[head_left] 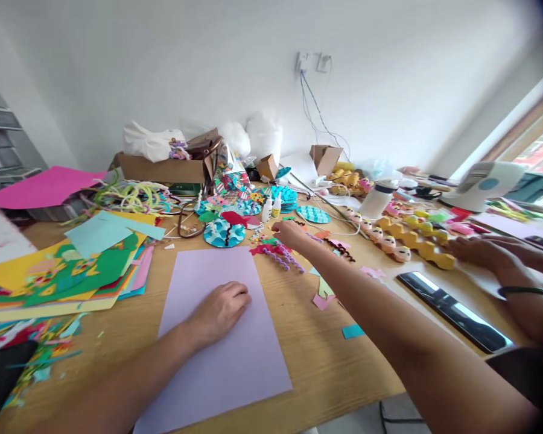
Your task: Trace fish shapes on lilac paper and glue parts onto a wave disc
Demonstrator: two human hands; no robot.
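A sheet of light purple paper (221, 367) lies on the wooden table (330, 374). My left hand (220, 310) rests on its upper part, fingers curled; whether anything is under them is hidden. My right hand (287, 234) reaches far forward, its fingers bent down beside small coloured scraps and two white glue bottles (276, 207); the fingertips are too small to make out. Just below that hand lie purple twisted pipe cleaners (284, 258). Left of it sits a blue patterned paper piece (224, 234) with a red shape on top.
Stacked coloured paper (129, 271) and scraps (49, 349) lie at the left. A phone (452, 310), yellow egg-carton strips (416, 244) and another person's hands (484, 253) are at the right. Behind stand a cardboard box (163, 169) and a white bottle (379, 199).
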